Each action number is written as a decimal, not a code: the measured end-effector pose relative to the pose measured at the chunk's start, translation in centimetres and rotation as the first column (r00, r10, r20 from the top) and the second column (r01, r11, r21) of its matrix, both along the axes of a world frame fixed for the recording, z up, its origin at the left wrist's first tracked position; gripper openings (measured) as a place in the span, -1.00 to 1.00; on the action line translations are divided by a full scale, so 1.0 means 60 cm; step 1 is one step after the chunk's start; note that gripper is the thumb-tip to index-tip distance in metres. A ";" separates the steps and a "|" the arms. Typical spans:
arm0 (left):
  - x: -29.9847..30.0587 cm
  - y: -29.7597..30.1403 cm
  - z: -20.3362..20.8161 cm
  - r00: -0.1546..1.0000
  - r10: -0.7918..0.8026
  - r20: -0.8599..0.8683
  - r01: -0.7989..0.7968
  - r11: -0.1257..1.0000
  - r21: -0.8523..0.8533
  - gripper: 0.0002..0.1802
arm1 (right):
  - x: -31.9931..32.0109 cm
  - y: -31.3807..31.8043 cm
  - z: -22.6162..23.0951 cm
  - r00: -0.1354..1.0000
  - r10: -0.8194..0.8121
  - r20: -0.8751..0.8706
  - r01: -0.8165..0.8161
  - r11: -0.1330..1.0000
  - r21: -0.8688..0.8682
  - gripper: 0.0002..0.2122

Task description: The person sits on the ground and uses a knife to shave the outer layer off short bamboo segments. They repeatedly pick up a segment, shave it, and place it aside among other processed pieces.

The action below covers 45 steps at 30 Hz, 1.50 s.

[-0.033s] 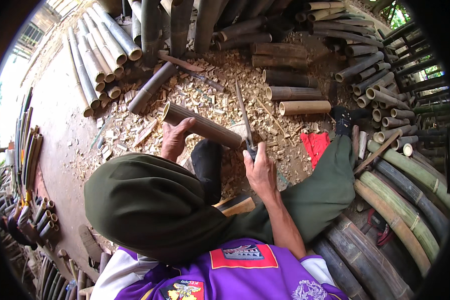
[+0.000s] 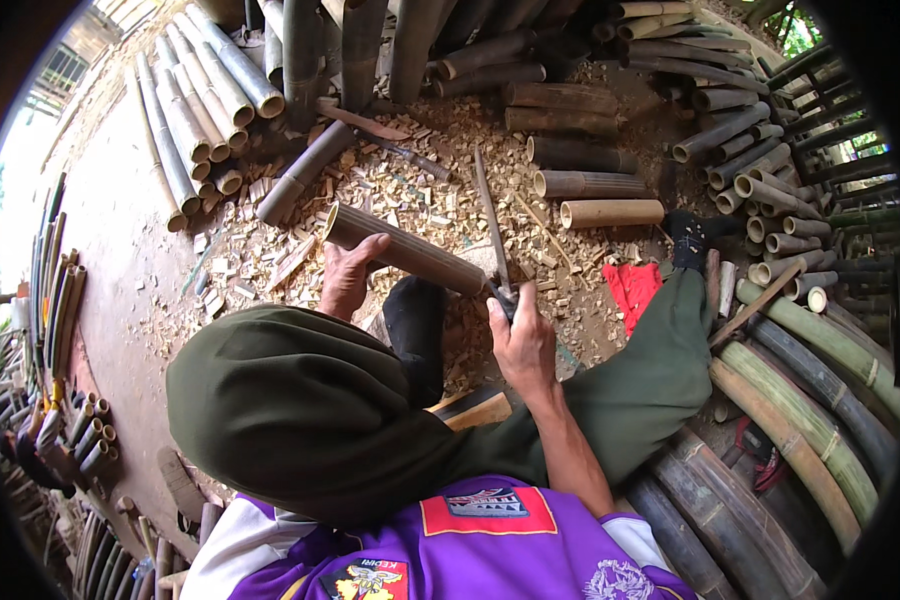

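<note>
Bamboo section: a cut bamboo tube (image 2: 402, 248) lies across the chip-strewn ground in front of the raised knee, long axis running from upper left to lower right, open end pointing up-left.
Left hand: the left hand (image 2: 348, 275) is curled over the tube near its middle, fingers wrapped on top, holding it down.
Blade: a long knife (image 2: 492, 222) stands almost upright in the view, tip pointing away from the person, its lower part meeting the tube's right end.
Right hand: the right hand (image 2: 523, 340) is closed in a fist round the knife's handle.
Ground: pale bamboo chips (image 2: 420, 190) cover the dirt.
Surroundings: short cut sections (image 2: 610, 212) lie beyond; long green poles (image 2: 820, 400) lie at right; a red cloth (image 2: 632, 290) sits beside the outstretched leg.
</note>
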<state>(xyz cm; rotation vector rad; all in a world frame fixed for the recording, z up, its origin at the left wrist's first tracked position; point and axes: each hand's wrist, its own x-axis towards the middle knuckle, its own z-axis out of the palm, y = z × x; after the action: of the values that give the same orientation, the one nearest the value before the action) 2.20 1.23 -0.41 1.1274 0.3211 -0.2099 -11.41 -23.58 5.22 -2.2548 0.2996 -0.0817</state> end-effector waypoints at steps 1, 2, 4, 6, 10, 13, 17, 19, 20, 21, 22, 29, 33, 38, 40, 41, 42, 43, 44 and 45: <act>-0.003 0.005 -0.002 0.999 -0.016 0.029 0.016 1.000 0.008 -0.22 | -0.004 0.005 0.003 0.993 -0.003 0.116 0.001 1.000 0.024 -0.74; -0.005 0.003 -0.004 0.998 -0.035 0.058 0.035 0.999 0.011 -0.23 | -0.009 0.005 0.004 0.973 -0.013 0.230 0.003 0.999 0.044 -0.75; -0.007 -0.002 0.000 0.992 -0.121 0.030 0.120 0.992 0.032 -0.29 | -0.010 -0.013 -0.092 0.977 0.021 -0.211 -0.054 0.987 -0.150 -0.72; -0.002 -0.024 0.034 0.996 -0.043 0.073 0.043 0.999 0.002 -0.45 | -0.005 -0.032 -0.102 0.931 -0.017 -0.364 -0.095 0.953 -0.287 -0.71; -0.002 -0.034 0.029 0.984 0.179 0.015 -0.179 0.984 0.007 -0.54 | 0.008 0.001 -0.008 0.989 0.045 -0.142 -0.057 0.995 -0.085 -0.71; -0.009 -0.039 0.037 0.977 0.212 0.026 -0.213 0.976 0.037 -0.62 | 0.008 0.015 0.029 0.987 0.014 0.158 -0.015 1.000 0.003 -0.74; -0.010 -0.054 0.031 0.988 0.154 0.031 -0.155 0.988 0.010 -0.60 | -0.003 -0.028 -0.088 0.943 -0.002 -0.333 -0.102 0.950 -0.295 -0.71; 0.014 -0.033 0.037 0.991 0.091 0.093 -0.092 0.996 0.004 -0.58 | 0.018 -0.035 -0.088 0.944 0.024 -0.330 -0.089 0.979 -0.184 -0.71; 0.001 -0.022 0.024 0.993 0.065 0.097 -0.063 0.998 -0.018 -0.57 | 0.003 -0.023 -0.073 0.948 0.036 -0.316 -0.073 0.991 -0.109 -0.72; -0.014 -0.012 0.011 0.994 0.039 0.101 -0.035 0.999 -0.040 -0.57 | -0.009 -0.012 -0.055 0.965 0.055 -0.255 -0.079 0.993 -0.083 -0.73; -0.020 0.005 0.011 0.992 0.114 0.052 -0.116 0.993 0.026 -0.57 | 0.011 0.008 -0.009 0.983 0.090 -0.161 -0.100 0.994 -0.050 -0.73; -0.011 -0.012 0.028 0.997 -0.028 0.073 0.025 0.999 0.040 -0.54 | -0.014 -0.022 -0.096 0.931 -0.005 -0.365 -0.102 0.957 -0.272 -0.71; -0.022 -0.011 0.026 0.960 0.277 0.026 -0.276 0.961 -0.030 -0.54 | 0.000 0.011 -0.018 0.959 0.060 -0.278 -0.100 0.986 -0.132 -0.72; -0.016 -0.031 0.014 0.964 0.250 0.094 -0.253 0.967 0.015 -0.58 | 0.003 0.018 0.036 0.993 0.038 0.113 -0.033 0.999 -0.043 -0.73; -0.014 -0.034 0.003 0.967 0.226 0.121 -0.235 0.969 0.070 -0.59 | -0.009 0.011 -0.061 1.000 0.010 0.011 -0.009 0.998 -0.060 -0.74; -0.013 -0.040 0.006 0.974 0.201 0.107 -0.208 0.976 0.057 -0.61 | -0.003 -0.004 -0.097 0.965 0.014 -0.260 -0.091 0.953 -0.289 -0.75; -0.013 -0.045 0.016 0.974 0.199 0.109 -0.205 0.978 0.042 -0.59 | 0.002 -0.009 -0.095 0.933 -0.059 -0.356 -0.062 0.946 -0.318 -0.74; -0.004 -0.044 0.026 0.967 0.227 0.112 -0.232 0.972 0.029 -0.62 | 0.021 -0.008 -0.079 0.924 -0.062 -0.377 -0.053 0.957 -0.286 -0.73; -0.013 -0.037 0.022 0.965 0.249 0.084 -0.253 0.967 0.033 -0.65 | 0.020 0.003 -0.060 0.901 -0.063 -0.430 -0.048 0.969 -0.242 -0.72; -0.019 -0.021 0.020 0.974 0.211 0.086 -0.215 0.976 0.037 -0.64 | 0.019 0.012 -0.037 0.941 -0.008 -0.337 -0.058 0.980 -0.188 -0.72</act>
<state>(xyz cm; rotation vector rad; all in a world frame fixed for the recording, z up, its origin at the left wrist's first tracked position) 1.08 -0.03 0.81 1.1353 0.3729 0.0336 -10.26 -22.85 2.97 -2.4645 0.4612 0.3050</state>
